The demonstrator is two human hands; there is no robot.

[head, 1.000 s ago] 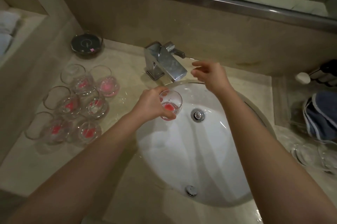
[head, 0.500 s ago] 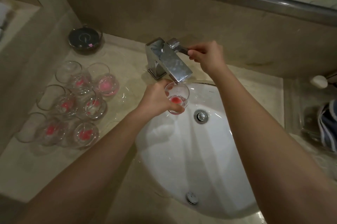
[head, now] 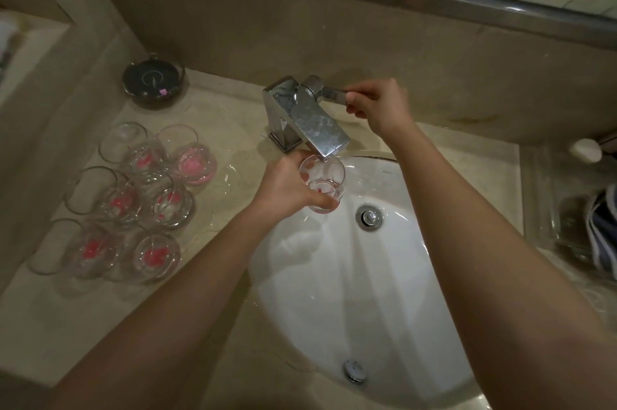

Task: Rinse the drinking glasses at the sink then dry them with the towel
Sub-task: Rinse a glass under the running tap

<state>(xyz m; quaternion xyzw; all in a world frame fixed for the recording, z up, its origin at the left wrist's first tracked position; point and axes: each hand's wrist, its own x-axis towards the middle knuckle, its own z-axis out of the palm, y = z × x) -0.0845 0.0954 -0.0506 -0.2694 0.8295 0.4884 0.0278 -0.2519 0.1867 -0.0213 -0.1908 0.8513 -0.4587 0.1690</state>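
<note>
The left hand (head: 287, 189) grips a drinking glass (head: 323, 183) right under the tap spout (head: 319, 129), over the sink (head: 360, 292), while the right hand (head: 377, 105) pinches the tap handle (head: 329, 93).

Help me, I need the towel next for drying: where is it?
In the head view, a blue striped towel lies at the far right edge of the counter, right of the sink, partly cut off by the frame.
</note>
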